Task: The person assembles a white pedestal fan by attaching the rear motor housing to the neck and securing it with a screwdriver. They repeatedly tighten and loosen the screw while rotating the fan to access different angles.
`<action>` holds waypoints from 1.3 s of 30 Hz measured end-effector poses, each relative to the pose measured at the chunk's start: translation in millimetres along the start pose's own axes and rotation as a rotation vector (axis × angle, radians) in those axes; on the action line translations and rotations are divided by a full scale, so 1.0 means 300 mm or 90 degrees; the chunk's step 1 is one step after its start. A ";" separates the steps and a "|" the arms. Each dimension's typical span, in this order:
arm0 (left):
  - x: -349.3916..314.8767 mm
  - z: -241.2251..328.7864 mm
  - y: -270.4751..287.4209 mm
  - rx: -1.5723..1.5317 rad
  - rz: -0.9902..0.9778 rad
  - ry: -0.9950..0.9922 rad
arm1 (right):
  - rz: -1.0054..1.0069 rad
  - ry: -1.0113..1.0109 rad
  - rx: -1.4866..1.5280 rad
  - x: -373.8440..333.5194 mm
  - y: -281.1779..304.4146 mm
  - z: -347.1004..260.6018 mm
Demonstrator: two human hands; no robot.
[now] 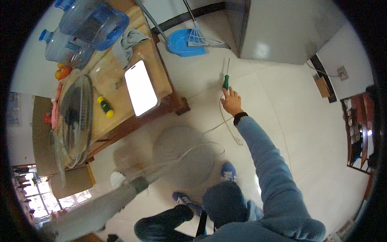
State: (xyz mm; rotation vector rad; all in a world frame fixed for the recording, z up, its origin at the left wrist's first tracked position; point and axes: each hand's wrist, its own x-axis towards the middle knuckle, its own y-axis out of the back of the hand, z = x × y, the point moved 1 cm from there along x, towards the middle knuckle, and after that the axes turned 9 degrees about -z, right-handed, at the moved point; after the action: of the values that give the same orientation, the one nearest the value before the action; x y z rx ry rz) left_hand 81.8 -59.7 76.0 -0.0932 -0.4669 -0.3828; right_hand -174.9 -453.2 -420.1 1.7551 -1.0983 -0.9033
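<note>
1. My right hand (pixel 231 101) is stretched out low over the tiled floor (pixel 282 121), fingers spread and loose, fingertips at the green handle of the screwdriver (pixel 226 78). Nothing gripped yet.
2. The screwdriver lies flat on the floor, shaft pointing away from me, near the blue dustpan (pixel 181 42) and the broom (pixel 197 32).
3. My left hand (pixel 117 178) is blurred down by the fan's pole; I can't tell whether it's open or closed. A grey sleeve is all that reads clearly.
4. Risk: a round handle on smooth tile. A fingertip nudge instead of a proper pinch would likely roll it out of reach.
5. Risk: the white cord (pixel 225 125) runs right under my wrist. Catching it could tug the fan base (pixel 183 155).
6. Risk: I'm leaning far forward, and the fan head (pixel 72 121) sits tilted against the wooden table (pixel 161 76). Bumping the pole could slide it off.
7. Containers: two big blue water jugs (pixel 80 32) lie on the table, looking mostly empty, level unclear. Also there: a lit phone (pixel 140 87) and a small yellow-capped bottle (pixel 105 106).
</note>
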 end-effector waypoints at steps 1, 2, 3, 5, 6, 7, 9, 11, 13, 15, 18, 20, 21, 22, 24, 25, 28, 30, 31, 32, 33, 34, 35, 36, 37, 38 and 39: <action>0.001 -0.020 0.001 -0.009 -0.036 -0.016 | 0.001 -0.031 -0.026 0.094 -0.007 0.014; 0.004 -0.040 0.006 -0.019 -0.073 -0.032 | -0.020 -0.050 -0.060 0.186 -0.015 0.036; 0.005 -0.061 0.012 -0.008 -0.088 -0.040 | -0.011 -0.036 -0.058 0.266 -0.032 0.057; 0.002 -0.151 0.013 0.008 -0.090 -0.042 | -0.056 -0.085 -0.082 0.373 -0.094 0.117; -0.004 -0.186 0.001 0.020 -0.086 -0.036 | -0.089 -0.136 -0.109 0.399 -0.134 0.157; -0.010 -0.211 -0.012 0.033 -0.082 -0.031 | -0.110 -0.201 -0.055 0.414 -0.177 0.198; -0.018 -0.259 -0.041 0.058 -0.075 -0.015 | 0.035 -0.140 -0.102 0.392 -0.248 0.277; -0.021 -0.275 -0.065 0.079 -0.075 -0.004 | 0.071 -0.103 -0.081 0.383 -0.281 0.341; -0.023 -0.270 -0.065 0.073 -0.080 -0.004 | 0.060 -0.116 -0.045 0.363 -0.261 0.365; -0.021 -0.242 -0.036 0.067 -0.076 -0.008 | 0.207 0.003 0.312 0.314 -0.179 0.334; -0.014 -0.178 0.039 0.025 -0.092 -0.020 | 0.014 -0.190 0.784 0.094 0.007 0.234; -0.009 -0.131 0.086 -0.036 -0.140 -0.023 | -0.101 -0.137 0.844 -0.111 0.183 0.161; -0.004 -0.116 0.099 -0.112 -0.211 -0.014 | -0.211 -0.058 0.825 -0.202 0.283 0.134; 0.003 -0.106 0.105 -0.217 -0.323 0.007 | -0.274 -0.045 0.853 -0.284 0.374 0.108; 0.017 -0.104 0.110 -0.321 -0.395 0.029 | -0.376 0.047 0.782 -0.406 0.557 0.061; 0.030 -0.116 0.114 -0.151 -0.227 0.008 | -0.405 0.089 0.780 -0.449 0.651 0.027; 0.023 -0.120 0.092 -0.151 -0.230 -0.025 | -0.441 0.228 0.697 -0.524 0.911 -0.082; 0.022 -0.129 0.070 -0.118 -0.193 -0.032 | -0.425 0.349 0.602 -0.569 1.060 -0.192; 0.018 -0.131 0.061 -0.138 -0.180 0.028 | -0.379 0.433 0.557 -0.600 1.126 -0.258; 0.014 -0.133 0.054 -0.149 -0.133 0.058 | -0.322 0.542 0.517 -0.622 1.183 -0.335; 0.006 -0.134 0.049 -0.136 -0.074 0.044 | -0.316 0.549 0.517 -0.659 1.232 -0.397; 0.001 -0.128 0.041 -0.141 -0.095 0.006 | -0.335 0.529 0.528 -0.685 1.276 -0.463; 0.009 -0.137 0.036 -0.222 -0.144 -0.030 | -0.295 0.521 0.530 -0.726 1.296 -0.528; 0.013 -0.130 0.036 -0.293 -0.212 -0.034 | -0.222 0.615 0.470 -0.749 1.324 -0.589; 0.023 -0.131 0.049 -0.293 -0.201 -0.052 | -0.153 0.705 0.450 -0.750 1.325 -0.666; 0.025 -0.124 0.060 -0.276 -0.223 -0.051 | -0.082 0.787 0.415 -0.756 1.329 -0.725; 0.034 -0.116 0.075 -0.269 -0.269 -0.044 | -0.104 0.772 0.416 -0.763 1.331 -0.765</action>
State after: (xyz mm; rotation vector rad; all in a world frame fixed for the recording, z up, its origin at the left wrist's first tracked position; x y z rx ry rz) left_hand 113.3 -48.4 49.7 -0.4222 -0.4670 -0.8938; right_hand -175.9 -275.7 62.7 2.3582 -0.4061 0.5600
